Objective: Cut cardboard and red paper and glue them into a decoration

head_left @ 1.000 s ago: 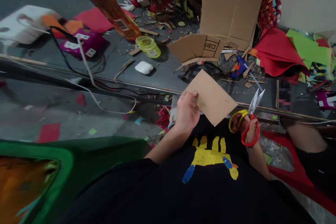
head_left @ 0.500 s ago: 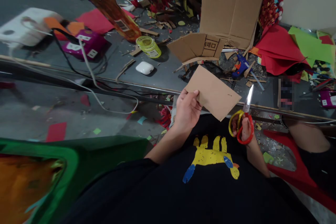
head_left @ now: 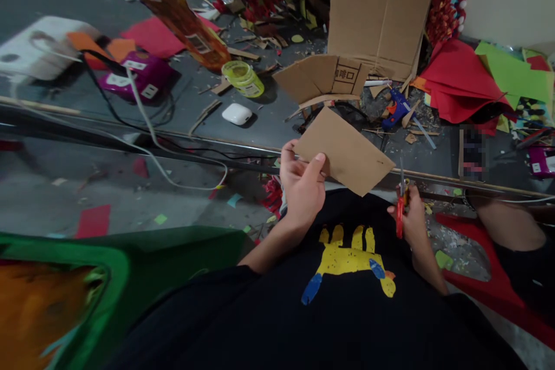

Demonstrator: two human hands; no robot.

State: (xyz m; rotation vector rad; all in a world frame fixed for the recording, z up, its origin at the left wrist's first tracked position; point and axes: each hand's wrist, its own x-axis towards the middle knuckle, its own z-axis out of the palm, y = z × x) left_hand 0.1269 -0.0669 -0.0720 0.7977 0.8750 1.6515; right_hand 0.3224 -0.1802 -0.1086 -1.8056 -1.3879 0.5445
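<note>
Card point(head_left: 347, 153) is held at its left edge by the left hand point(head_left: 303, 185), the thumb laid on its upper face, in front of the shirt point(head_left: 303, 329) and at the near edge of the table point(head_left: 269, 130). Scissors point(head_left: 399, 217) are gripped by the right hand point(head_left: 414, 214), blades pointed up just beside the card's right corner; whether the blades are parted cannot be told. Beyond the card, a curved offcut point(head_left: 312, 78) is seen, with a glue gun point(head_left: 396, 110) to its right and a jar point(head_left: 243, 78) to its left.
</note>
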